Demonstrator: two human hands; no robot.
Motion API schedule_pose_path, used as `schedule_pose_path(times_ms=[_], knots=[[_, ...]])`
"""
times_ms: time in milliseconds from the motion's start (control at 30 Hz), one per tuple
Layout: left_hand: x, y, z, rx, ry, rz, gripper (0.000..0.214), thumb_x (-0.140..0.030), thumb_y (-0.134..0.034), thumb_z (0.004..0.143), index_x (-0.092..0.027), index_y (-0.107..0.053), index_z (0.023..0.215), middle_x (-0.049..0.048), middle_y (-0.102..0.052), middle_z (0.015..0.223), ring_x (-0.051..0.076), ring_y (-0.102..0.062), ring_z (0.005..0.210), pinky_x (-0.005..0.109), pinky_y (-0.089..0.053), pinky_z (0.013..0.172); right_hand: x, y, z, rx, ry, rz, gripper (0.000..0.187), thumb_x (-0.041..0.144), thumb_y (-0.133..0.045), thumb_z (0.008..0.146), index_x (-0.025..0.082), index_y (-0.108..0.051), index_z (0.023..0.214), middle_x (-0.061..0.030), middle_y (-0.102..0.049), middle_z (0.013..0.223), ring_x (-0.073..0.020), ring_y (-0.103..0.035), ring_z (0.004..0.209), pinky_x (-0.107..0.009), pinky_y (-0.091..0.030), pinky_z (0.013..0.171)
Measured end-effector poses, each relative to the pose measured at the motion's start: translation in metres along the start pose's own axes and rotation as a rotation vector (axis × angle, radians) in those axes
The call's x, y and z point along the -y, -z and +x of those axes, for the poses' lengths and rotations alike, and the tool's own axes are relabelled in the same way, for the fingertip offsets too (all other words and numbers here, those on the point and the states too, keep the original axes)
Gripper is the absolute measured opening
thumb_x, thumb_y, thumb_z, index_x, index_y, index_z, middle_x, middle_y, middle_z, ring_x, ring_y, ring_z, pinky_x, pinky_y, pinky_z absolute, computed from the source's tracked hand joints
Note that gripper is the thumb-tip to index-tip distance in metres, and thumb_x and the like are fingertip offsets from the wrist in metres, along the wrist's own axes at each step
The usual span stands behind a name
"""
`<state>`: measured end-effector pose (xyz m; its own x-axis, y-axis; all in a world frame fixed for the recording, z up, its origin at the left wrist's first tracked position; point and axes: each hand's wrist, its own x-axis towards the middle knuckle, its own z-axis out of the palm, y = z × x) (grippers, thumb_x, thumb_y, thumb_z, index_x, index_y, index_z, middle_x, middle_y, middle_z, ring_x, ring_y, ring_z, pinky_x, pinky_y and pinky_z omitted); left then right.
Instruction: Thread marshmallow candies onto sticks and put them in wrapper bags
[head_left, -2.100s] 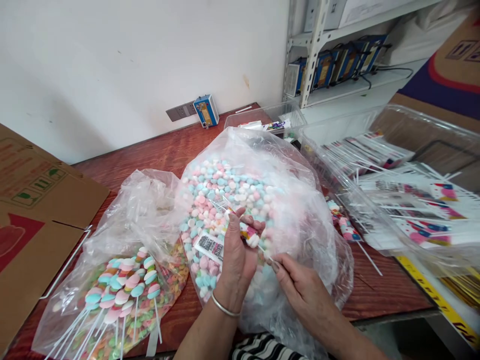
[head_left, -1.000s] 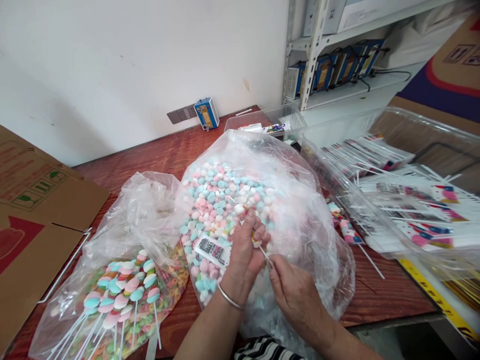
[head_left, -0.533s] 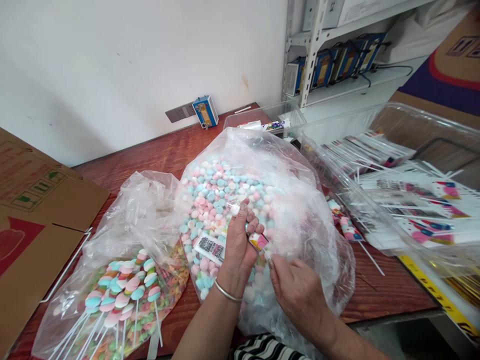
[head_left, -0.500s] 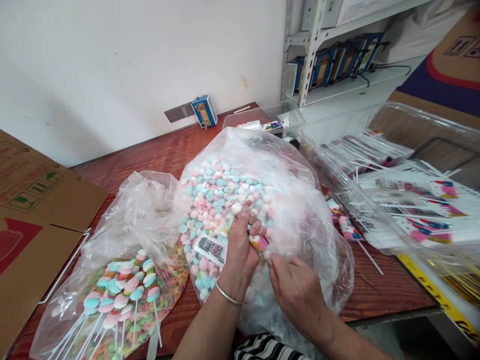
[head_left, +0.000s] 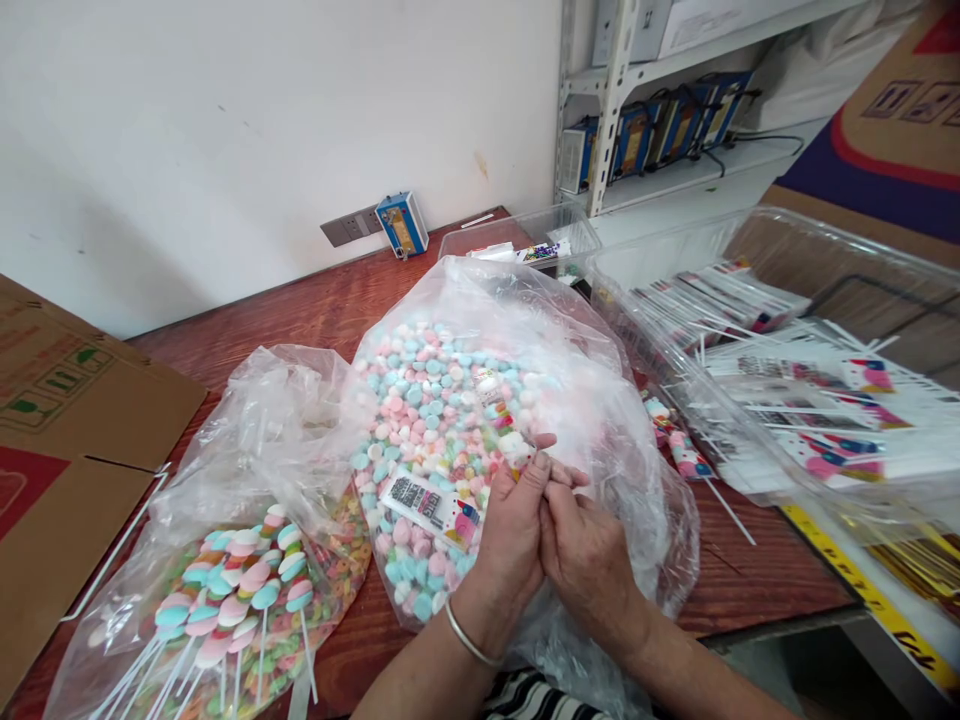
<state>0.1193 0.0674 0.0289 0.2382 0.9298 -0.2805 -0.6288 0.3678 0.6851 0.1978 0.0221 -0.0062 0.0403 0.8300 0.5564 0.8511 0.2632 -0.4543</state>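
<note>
Skewer (head_left: 501,418), one, in a clear wrap (head_left: 486,384) with dark print near its tip: white end piece, then a short run of red, yellow and green, then white again, the lower part hidden by fingers. It slants up and away from the person, above a large bag (head_left: 585,420) of pink, blue and white sweets. Left hand (head_left: 517,520), with one bangle (head_left: 469,640) at the wrist, is closed around the skewer's lower part; right hand (head_left: 589,550) is curled and pressed against it, and I cannot tell whether it pinches the stick. One flat printed sleeve (head_left: 431,508) lies on the large bag. To the left, one smaller bag (head_left: 262,430) bears a bunch of unwrapped skewers (head_left: 232,590), too overlapped to count. To the right stand two clear bins, one large (head_left: 637,325), holding many sleeves, and one small (head_left: 577,225).
</note>
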Motion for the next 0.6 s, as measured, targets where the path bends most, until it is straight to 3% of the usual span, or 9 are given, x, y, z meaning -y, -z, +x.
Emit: schedule_pose_path(times_ms=[200,333,467,600], knots=[[0.015,0.004,-0.008,0.032,0.002,0.107,0.03,-0.038,-0.056,0.09,-0.013,-0.071,0.098,0.0108,-0.072,0.1,0.02,-0.064,0.102,0.03,-0.041,0.098,0.0,0.0,0.008,0.099,-0.269,0.408,0.021,0.025,-0.038,0.1,0.019,-0.057,0.096,-0.0051,-0.069,0.08,-0.0189,-0.067,0.067,-0.027,-0.048,0.058],[0.013,0.007,-0.012,0.015,-0.032,0.132,0.026,-0.037,-0.059,0.089,-0.016,-0.073,0.095,0.0092,-0.069,0.111,0.019,-0.057,0.115,0.028,-0.036,0.105,0.001,0.004,0.01,0.09,-0.322,0.579,0.019,0.024,-0.038,0.1,0.02,-0.057,0.096,-0.0033,-0.067,0.083,-0.0165,-0.064,0.071,-0.025,-0.049,0.062],[0.002,0.009,-0.012,-0.022,-0.087,0.051,0.02,-0.035,-0.067,0.084,-0.019,-0.07,0.094,0.0043,-0.07,0.095,0.016,-0.064,0.089,0.029,-0.047,0.088,-0.002,0.003,0.003,0.085,-0.27,0.506,0.016,0.024,-0.04,0.1,0.02,-0.055,0.095,0.0006,-0.061,0.073,-0.0145,-0.059,0.06,-0.024,-0.042,0.056],[0.0,0.012,-0.009,-0.095,-0.128,0.056,0.014,-0.029,-0.075,0.077,-0.016,-0.07,0.075,-0.0003,-0.067,0.075,0.009,-0.058,0.069,0.021,-0.047,0.073,-0.001,0.001,0.0,0.137,-0.268,0.551,0.017,0.024,-0.04,0.099,0.02,-0.053,0.09,0.0023,-0.057,0.069,-0.013,-0.054,0.057,-0.024,-0.039,0.053]])
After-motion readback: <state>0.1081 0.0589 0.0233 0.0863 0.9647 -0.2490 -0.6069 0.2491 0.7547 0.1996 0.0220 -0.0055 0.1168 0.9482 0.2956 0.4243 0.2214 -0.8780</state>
